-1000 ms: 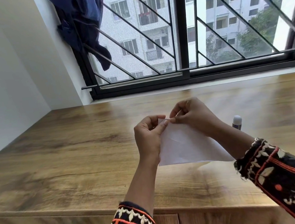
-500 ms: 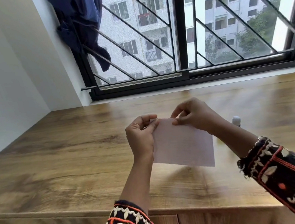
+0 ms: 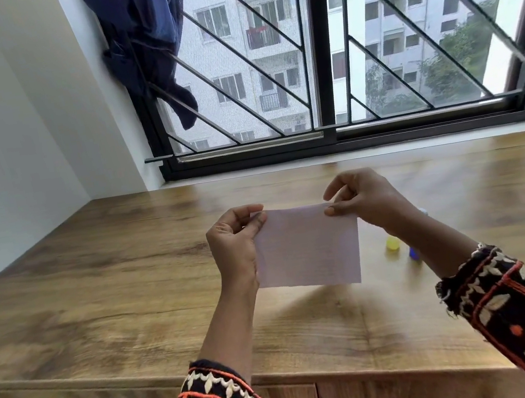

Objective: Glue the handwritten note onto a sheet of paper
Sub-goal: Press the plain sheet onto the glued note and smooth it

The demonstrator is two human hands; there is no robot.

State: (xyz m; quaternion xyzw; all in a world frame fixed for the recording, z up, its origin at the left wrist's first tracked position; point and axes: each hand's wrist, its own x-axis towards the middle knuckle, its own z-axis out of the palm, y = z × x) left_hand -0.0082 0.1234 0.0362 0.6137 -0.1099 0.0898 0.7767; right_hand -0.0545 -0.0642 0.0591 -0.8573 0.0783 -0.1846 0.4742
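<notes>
Left hand (image 3: 237, 241) and right hand (image 3: 366, 202) pinch the pale lined paper note (image 3: 308, 250) above the wooden bench (image 3: 110, 276); tugging apart might tear it

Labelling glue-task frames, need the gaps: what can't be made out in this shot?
Head view only:
- writing on the note: faint lines, too blurred to read.
- small blue object by the yellow cap-like piece: partly behind the right forearm, identity unclear.
- pale object behind the same forearm: mostly hidden.
- table behind the note: covered by it, so any second sheet cannot be seen.
</notes>
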